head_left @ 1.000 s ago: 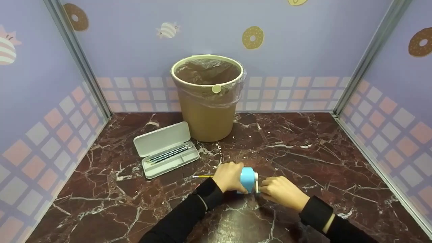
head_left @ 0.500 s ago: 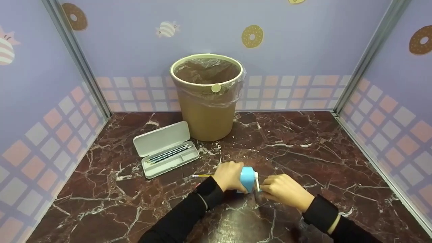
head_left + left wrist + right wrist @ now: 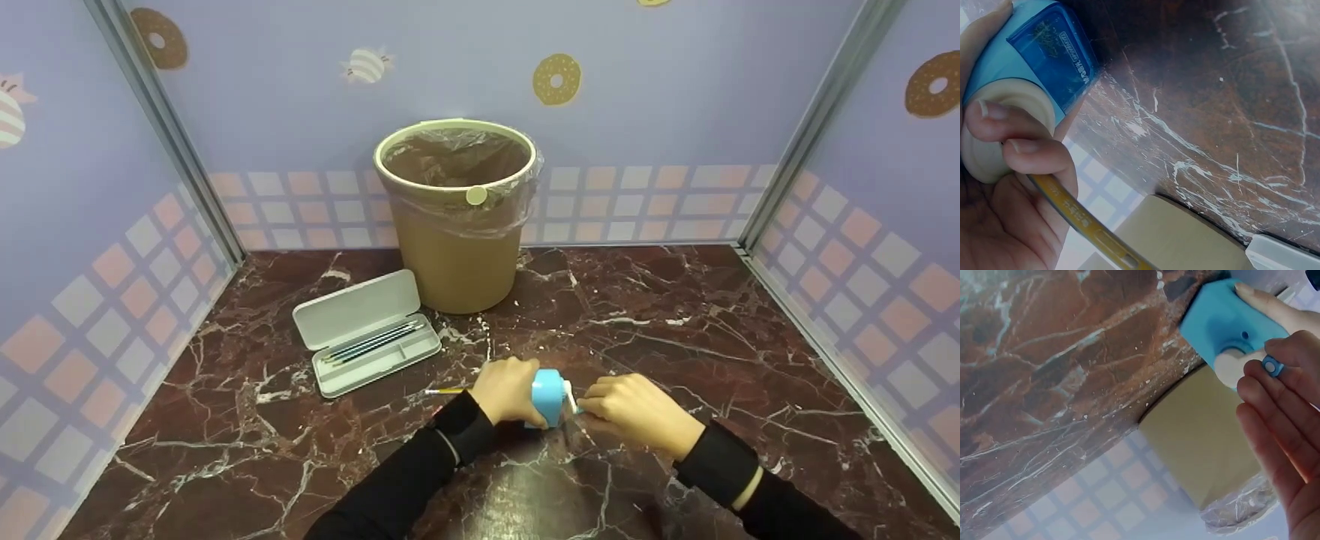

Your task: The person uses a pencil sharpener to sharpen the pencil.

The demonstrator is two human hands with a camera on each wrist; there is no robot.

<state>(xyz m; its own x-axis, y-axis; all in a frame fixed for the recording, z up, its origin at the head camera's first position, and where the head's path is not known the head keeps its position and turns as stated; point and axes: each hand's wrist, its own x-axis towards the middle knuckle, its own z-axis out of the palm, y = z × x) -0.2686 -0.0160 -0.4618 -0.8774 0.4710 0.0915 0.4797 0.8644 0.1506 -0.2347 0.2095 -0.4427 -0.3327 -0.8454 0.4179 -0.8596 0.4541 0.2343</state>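
A blue crank pencil sharpener [image 3: 549, 397] stands on the dark marbled tabletop, gripped by my left hand [image 3: 506, 390]. In the left wrist view, a yellow pencil [image 3: 1081, 216] runs to its cream round front [image 3: 1022, 98], and two of my fingers curl over the pencil there. Its translucent blue drawer [image 3: 1053, 53] has some shavings inside. On the opposite side, my right hand [image 3: 637, 412] pinches the small blue knob [image 3: 1272, 367] of the white crank arm [image 3: 1235, 367] between thumb and forefinger. The pencil's tip is hidden inside the sharpener.
Behind and to the left lies an open pale pencil case [image 3: 356, 311] with several pencils [image 3: 371, 345] in its tray. A tan bin [image 3: 461, 270] with a clear plastic liner stands at the back, near the patterned wall [image 3: 675, 97]. Small pale specks dot the tabletop.
My right hand has moved slightly up and to the right, swinging the crank arm from hanging straight down to a slant. My left hand keeps its hold on the sharpener.
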